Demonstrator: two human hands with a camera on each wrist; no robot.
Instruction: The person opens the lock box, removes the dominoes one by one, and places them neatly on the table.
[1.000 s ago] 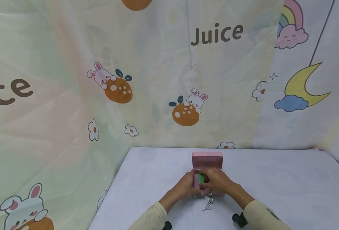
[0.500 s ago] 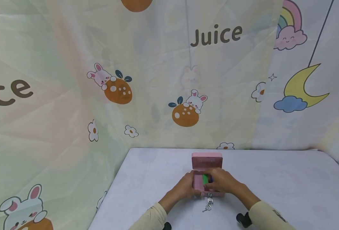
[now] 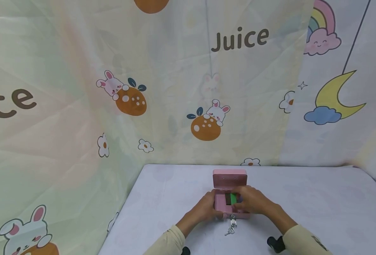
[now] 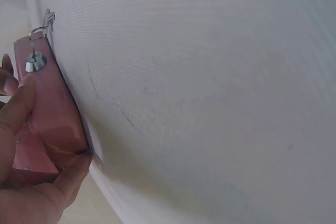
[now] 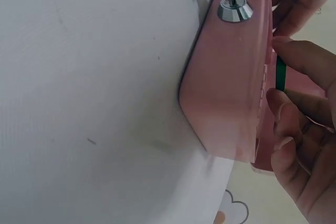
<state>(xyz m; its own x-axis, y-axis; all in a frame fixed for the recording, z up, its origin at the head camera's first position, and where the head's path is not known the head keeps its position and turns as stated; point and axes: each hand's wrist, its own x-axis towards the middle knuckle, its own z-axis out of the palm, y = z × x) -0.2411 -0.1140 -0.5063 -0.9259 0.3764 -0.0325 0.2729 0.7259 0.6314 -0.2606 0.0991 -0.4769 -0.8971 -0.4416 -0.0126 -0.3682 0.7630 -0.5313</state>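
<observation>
A small pink metal lockbox point(image 3: 220, 204) stands on the white table with its lid point(image 3: 229, 180) raised at the back. Keys point(image 3: 230, 230) hang from the silver lock point(image 5: 235, 10) on its front. My left hand point(image 3: 203, 207) grips the box's left side, fingers at the back corner and thumb at the front. Over the right half of the box, my right hand point(image 3: 251, 200) pinches a thin green piece point(image 5: 281, 73) between thumb and fingertips. A dark patch point(image 3: 228, 198) shows left of the green piece. Something bluish beneath the right hand is mostly hidden.
The white tabletop point(image 3: 312, 202) spreads around the box. Behind it hangs a printed cloth point(image 3: 172, 88) with bunnies, oranges and a moon. Black straps or mounts point(image 3: 275, 244) are at the wrists.
My right hand has moved rightward over the box with the green piece, and a dark patch now shows on its left. The left hand stays on the box.
</observation>
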